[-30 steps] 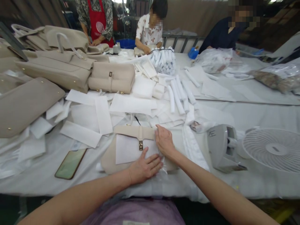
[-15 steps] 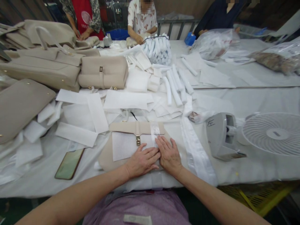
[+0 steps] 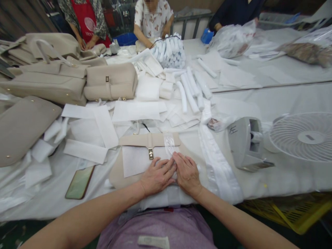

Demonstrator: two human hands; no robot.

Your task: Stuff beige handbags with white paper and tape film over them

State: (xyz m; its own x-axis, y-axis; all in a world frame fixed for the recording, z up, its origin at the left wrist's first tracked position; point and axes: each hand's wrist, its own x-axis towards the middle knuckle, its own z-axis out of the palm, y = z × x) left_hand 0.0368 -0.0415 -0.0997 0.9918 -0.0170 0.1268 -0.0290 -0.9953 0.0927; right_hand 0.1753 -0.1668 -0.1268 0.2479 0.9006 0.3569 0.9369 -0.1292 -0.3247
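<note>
A beige handbag (image 3: 116, 173) lies on the table in front of me, its flap (image 3: 136, 140) toward the far side and a gold clasp (image 3: 150, 154) at the middle. A white sheet (image 3: 133, 162) lies under the flap, over the bag's front. Across the flap's right part runs a clear plastic strip (image 3: 169, 141) toward my fingers. My left hand (image 3: 157, 176) rests on the bag with its fingers stretched out, pointing right. Against its fingertips, my right hand (image 3: 187, 173) lies on the strip's near part, fingers extended. What is under both palms is hidden.
A phone (image 3: 80, 182) lies to the left, near white paper pieces (image 3: 85, 151). Finished-looking beige bags (image 3: 111, 81) are piled at the back left. White foam rolls (image 3: 189, 86) lie beyond. A fan (image 3: 308, 136) stands to the right. Several people work across the table.
The view has shifted slightly. My hands stay together on the bag, the right fingers lying a little closer over the left fingertips. The clear strip now slants more.
</note>
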